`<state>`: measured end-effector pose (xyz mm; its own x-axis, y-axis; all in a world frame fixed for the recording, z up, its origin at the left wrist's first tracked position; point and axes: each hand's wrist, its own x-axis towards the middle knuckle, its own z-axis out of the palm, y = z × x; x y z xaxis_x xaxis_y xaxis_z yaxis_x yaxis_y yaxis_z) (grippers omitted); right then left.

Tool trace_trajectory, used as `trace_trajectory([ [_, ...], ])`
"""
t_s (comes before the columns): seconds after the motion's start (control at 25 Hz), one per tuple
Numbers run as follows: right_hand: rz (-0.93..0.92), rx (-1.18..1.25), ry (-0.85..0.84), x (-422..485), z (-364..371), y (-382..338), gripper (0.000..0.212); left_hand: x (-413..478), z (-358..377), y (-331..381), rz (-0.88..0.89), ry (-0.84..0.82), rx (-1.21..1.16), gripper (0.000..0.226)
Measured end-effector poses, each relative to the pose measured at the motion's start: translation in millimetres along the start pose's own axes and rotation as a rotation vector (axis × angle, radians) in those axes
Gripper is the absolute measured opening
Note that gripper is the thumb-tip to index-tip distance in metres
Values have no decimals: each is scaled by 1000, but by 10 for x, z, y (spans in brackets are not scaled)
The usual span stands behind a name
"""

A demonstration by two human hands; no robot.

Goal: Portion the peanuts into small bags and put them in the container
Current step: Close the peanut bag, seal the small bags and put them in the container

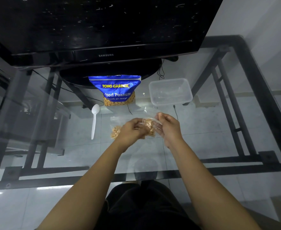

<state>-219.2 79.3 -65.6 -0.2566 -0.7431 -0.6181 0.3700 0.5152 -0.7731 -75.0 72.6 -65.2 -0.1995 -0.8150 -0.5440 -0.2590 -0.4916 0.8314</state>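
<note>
From the head camera, the left hand (131, 130) and right hand (167, 126) both pinch the neck of a small clear bag (150, 126) of peanuts, fingers closed on the film. A second filled bag (115, 131) lies just left of the grip, partly under the left hand. The empty container (170, 92) sits beyond the right hand. If the neck slips before it is sealed, peanuts could scatter over the glass table (202, 138).
</note>
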Motion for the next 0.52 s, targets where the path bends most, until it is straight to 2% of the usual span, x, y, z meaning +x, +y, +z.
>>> trace_trajectory([
  [0.12,-165,-301,136,187,-47,96,13,16,85,-101,24,168,40,26],
  [0.24,-306,-642,192,303,-47,156,21,40,195,-159,108,301,269,14],
  [0.44,-267,-935,263,452,-12,278,20,118,244,-205,204,270,748,13],
  [0.52,-285,-985,283,510,-13,282,25,122,216,-204,255,256,820,14],
])
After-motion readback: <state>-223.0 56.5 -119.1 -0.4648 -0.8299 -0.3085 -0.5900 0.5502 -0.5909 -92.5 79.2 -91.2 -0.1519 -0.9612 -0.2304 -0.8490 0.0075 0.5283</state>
